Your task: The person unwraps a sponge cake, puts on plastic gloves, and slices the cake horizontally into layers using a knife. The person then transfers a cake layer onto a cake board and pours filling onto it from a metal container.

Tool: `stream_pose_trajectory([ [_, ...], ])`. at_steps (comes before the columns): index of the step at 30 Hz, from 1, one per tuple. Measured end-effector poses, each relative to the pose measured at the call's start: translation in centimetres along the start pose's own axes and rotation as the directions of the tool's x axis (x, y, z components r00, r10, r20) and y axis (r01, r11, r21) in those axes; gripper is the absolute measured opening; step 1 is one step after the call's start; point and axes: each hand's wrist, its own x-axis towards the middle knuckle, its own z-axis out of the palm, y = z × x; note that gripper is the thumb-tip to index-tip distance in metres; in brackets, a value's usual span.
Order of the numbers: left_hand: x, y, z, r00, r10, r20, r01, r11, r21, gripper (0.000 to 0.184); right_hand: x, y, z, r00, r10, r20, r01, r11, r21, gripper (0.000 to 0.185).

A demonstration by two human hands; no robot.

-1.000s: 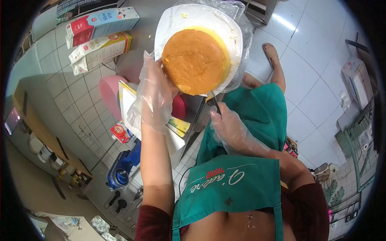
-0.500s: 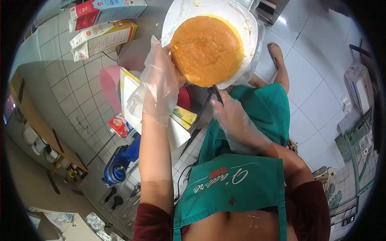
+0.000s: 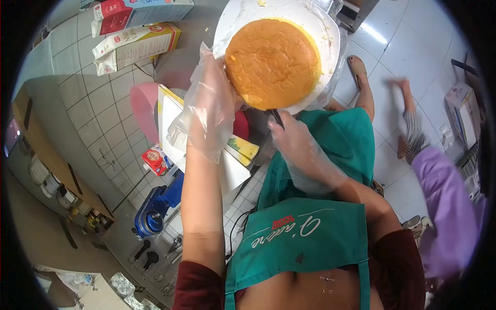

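Note:
A round sponge cake with a browned top lies on a white board scattered with crumbs. My left hand, in a loose clear plastic glove, rests against the cake's left side, its fingers stretched out and partly hidden. At the cake's near edge, my gloved right hand is closed round the black handle of a knife. The blade is hidden at the cake's edge.
Two cartons stand at the upper left. Below them are a pink bowl, a white box, a red carton and a blue stand mixer. A person in a purple top is at the right.
A person in purple has come into view on the right. The cake and both hands appear slightly further right; the hold on the knife is the same.

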Motion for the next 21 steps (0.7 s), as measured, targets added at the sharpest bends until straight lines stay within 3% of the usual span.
stream_pose_trajectory([
  [1,0.1,0.4,0.2,1.000,-0.017,-0.010,0.017,1.000,0.000,0.072,-0.2,0.3,-0.1,1.000,-0.009,0.018,0.010,0.998,-0.056,0.029],
  [6,0.1,0.3,0.4,0.994,-0.105,-0.038,0.104,0.994,-0.014,0.071,0.6,-0.1,-0.5,0.998,0.027,0.056,-0.035,0.990,0.139,0.027],
  [10,0.3,-0.1,-0.2,0.998,-0.063,-0.021,0.062,0.997,-0.047,0.068,0.1,0.9,0.1,1.000,-0.008,-0.012,0.008,1.000,0.011,0.028],
  [13,0.3,-0.6,-0.5,0.999,-0.053,-0.012,0.052,0.997,-0.064,0.066,1.2,0.5,-0.1,0.997,-0.012,0.071,-0.002,0.982,0.190,0.033],
  [16,0.3,-0.6,-0.7,0.999,-0.039,-0.013,0.038,0.996,-0.080,0.063,0.1,1.5,1.0,0.999,0.048,0.012,-0.048,0.999,-0.017,0.034],
  [21,0.2,-1.2,-1.2,0.999,-0.034,-0.011,0.032,0.992,-0.121,0.059,0.4,0.9,0.4,0.999,-0.022,0.035,0.019,0.996,0.084,0.034],
])
